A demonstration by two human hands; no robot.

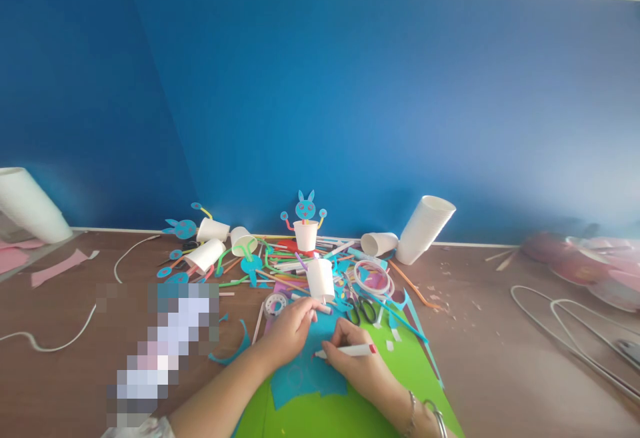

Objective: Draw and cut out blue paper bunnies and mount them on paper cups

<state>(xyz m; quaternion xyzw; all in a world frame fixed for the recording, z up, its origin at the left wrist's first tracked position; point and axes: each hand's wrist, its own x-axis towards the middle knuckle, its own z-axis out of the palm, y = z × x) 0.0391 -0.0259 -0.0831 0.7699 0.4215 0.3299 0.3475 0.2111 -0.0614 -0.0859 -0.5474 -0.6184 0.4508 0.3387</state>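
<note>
My right hand point(350, 356) grips a white marker point(350, 351) with a red end, its tip against a sheet of blue paper point(295, 385). Faint round outlines show on that paper. Around the upper left part of the sheet rests my left hand point(293, 328), its fingers bent together; whether they hold anything is hidden. Just beyond the hands stands a slightly tilted white paper cup point(320, 280) with a purple straw. The blue sheet lies on a green board point(400, 385). Black-handled scissors point(362, 310) and a tape roll point(275, 305) are near the hands.
A blue rabbit figure in a cup point(305, 235) stands by the blue wall. Straws, markers and paper scraps are heaped before it. More cups point(205, 255) lie at the left; a tilted cup stack point(425, 230) is at the right. White cables point(565, 345) cross the brown table point(485, 371).
</note>
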